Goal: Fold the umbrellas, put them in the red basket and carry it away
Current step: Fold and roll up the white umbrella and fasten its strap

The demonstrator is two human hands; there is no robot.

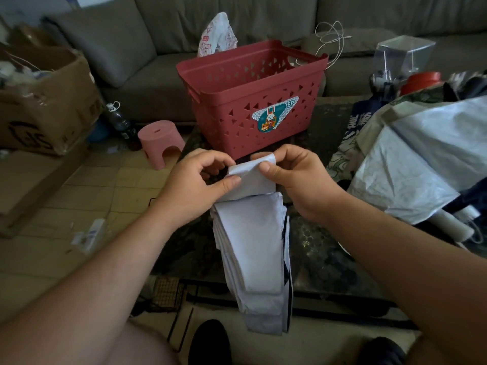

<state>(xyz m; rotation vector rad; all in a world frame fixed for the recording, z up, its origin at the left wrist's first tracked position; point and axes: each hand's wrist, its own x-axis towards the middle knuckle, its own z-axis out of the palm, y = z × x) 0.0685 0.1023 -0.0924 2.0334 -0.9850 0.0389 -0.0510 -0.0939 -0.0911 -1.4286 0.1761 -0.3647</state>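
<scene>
While both hands work at the table's near edge, I see the left hand (196,185) and right hand (297,180) each pinching the top fold of a pale umbrella (253,246), thumbs pressed on the cloth and fingers curled behind it, mostly hidden. Its folded canopy hangs down past the table (324,248) edge toward my knees; its handle and ribs cannot be made out, and only a dark strip shows along its right side. Just beyond the hands stands the red basket (245,101), upright on the table, its floor hidden by the front wall. At right a heap of more umbrellas (416,159) is cut off by the frame, their number unclear. A pink stool (160,142) sits on the floor at left.
</scene>
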